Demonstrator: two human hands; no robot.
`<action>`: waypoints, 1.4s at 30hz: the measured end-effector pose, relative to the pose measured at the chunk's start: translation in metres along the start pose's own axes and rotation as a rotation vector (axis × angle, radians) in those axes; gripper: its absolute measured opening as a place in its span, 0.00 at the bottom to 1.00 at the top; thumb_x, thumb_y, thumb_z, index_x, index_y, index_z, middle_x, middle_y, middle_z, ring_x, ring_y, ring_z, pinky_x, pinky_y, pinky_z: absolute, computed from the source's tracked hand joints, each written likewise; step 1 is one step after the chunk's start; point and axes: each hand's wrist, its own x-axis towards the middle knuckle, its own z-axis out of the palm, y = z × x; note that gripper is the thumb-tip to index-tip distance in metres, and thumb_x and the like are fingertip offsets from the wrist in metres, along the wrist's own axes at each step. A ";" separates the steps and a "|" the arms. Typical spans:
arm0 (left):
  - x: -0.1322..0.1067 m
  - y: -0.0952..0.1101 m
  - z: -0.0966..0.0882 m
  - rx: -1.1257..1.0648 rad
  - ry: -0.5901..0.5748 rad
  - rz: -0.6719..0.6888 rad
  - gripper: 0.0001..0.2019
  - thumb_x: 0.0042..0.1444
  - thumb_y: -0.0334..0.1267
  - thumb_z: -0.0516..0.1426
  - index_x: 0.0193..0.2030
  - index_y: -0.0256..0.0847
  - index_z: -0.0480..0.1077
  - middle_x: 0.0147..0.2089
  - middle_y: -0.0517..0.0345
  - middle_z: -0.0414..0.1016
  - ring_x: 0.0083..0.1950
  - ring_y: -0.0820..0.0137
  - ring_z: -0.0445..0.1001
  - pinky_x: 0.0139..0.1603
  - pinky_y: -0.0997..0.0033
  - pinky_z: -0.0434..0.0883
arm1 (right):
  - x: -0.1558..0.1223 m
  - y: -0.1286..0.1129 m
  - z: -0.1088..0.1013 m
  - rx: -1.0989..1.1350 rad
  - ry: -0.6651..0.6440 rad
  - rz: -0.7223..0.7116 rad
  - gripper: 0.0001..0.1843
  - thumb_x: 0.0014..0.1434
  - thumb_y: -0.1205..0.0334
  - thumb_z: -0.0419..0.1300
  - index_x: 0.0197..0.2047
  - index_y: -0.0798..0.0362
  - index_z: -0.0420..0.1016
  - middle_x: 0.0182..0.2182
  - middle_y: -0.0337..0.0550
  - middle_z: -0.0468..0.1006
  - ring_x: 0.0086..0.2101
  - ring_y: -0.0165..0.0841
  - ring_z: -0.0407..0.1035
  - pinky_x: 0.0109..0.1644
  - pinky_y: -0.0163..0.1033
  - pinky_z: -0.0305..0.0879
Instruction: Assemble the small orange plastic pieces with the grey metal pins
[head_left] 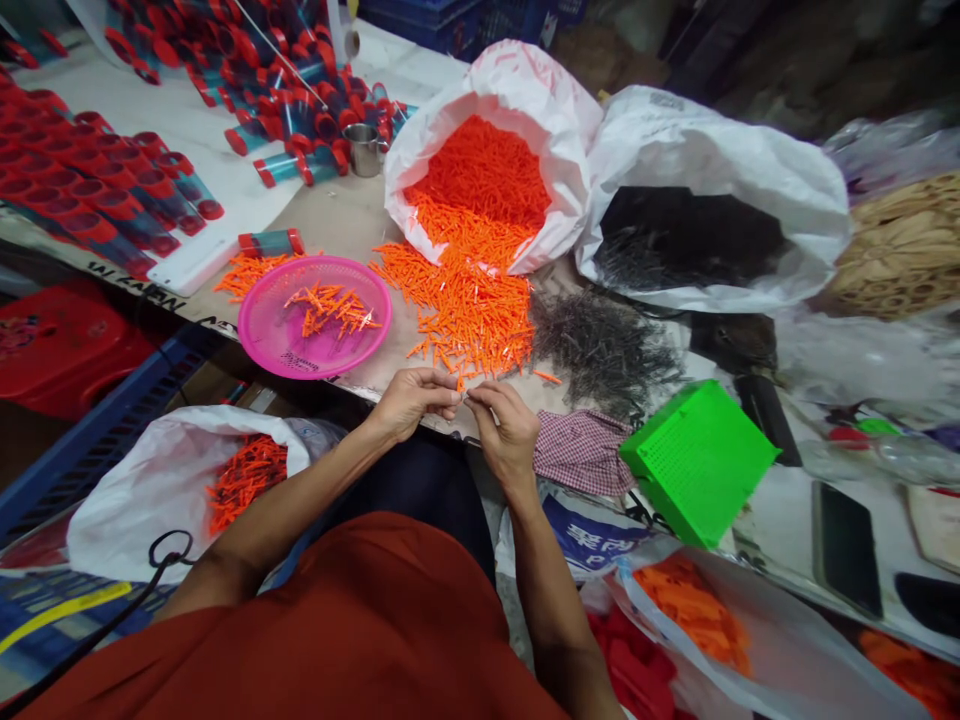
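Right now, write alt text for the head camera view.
Seen from overhead, a person's left hand and right hand pinch a small pale piece together at a bench edge. Beyond them, orange plastic pieces spill from a white sack, near a pink basket and a dark heap.

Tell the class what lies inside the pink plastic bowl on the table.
The pink plastic bowl holds a small heap of orange plastic pieces. The bowl's floor beneath the heap is hidden.
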 end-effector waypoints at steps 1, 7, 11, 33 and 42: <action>0.000 0.000 0.000 0.007 0.001 0.004 0.13 0.30 0.30 0.67 0.26 0.31 0.71 0.21 0.59 0.73 0.20 0.75 0.71 0.23 0.75 0.72 | 0.000 0.000 0.000 -0.005 0.003 0.000 0.06 0.58 0.66 0.57 0.36 0.52 0.75 0.34 0.44 0.77 0.36 0.32 0.72 0.40 0.40 0.71; 0.001 -0.002 0.000 0.023 -0.002 0.046 0.15 0.29 0.34 0.68 0.26 0.31 0.71 0.22 0.59 0.73 0.20 0.75 0.71 0.22 0.76 0.71 | -0.001 -0.003 0.002 -0.036 0.037 -0.003 0.06 0.58 0.67 0.56 0.37 0.53 0.75 0.34 0.45 0.77 0.36 0.32 0.72 0.39 0.39 0.71; 0.000 -0.001 0.002 0.032 0.003 0.085 0.15 0.30 0.34 0.68 0.26 0.31 0.71 0.21 0.60 0.72 0.20 0.75 0.71 0.22 0.76 0.70 | -0.001 -0.005 0.004 -0.043 0.058 0.010 0.06 0.58 0.67 0.56 0.37 0.52 0.75 0.34 0.44 0.76 0.35 0.32 0.72 0.38 0.39 0.71; 0.000 0.000 0.001 0.024 -0.012 0.100 0.13 0.31 0.34 0.68 0.26 0.33 0.71 0.21 0.60 0.73 0.21 0.76 0.71 0.24 0.76 0.71 | 0.000 -0.008 0.008 -0.009 0.094 0.034 0.07 0.58 0.67 0.56 0.39 0.51 0.74 0.34 0.44 0.78 0.35 0.33 0.72 0.40 0.40 0.70; 0.001 0.002 0.000 0.045 -0.004 0.125 0.13 0.32 0.34 0.67 0.27 0.32 0.72 0.22 0.60 0.73 0.21 0.75 0.72 0.24 0.75 0.71 | 0.005 -0.008 0.003 0.049 -0.004 0.067 0.06 0.57 0.67 0.56 0.37 0.52 0.74 0.32 0.42 0.77 0.33 0.31 0.71 0.37 0.38 0.69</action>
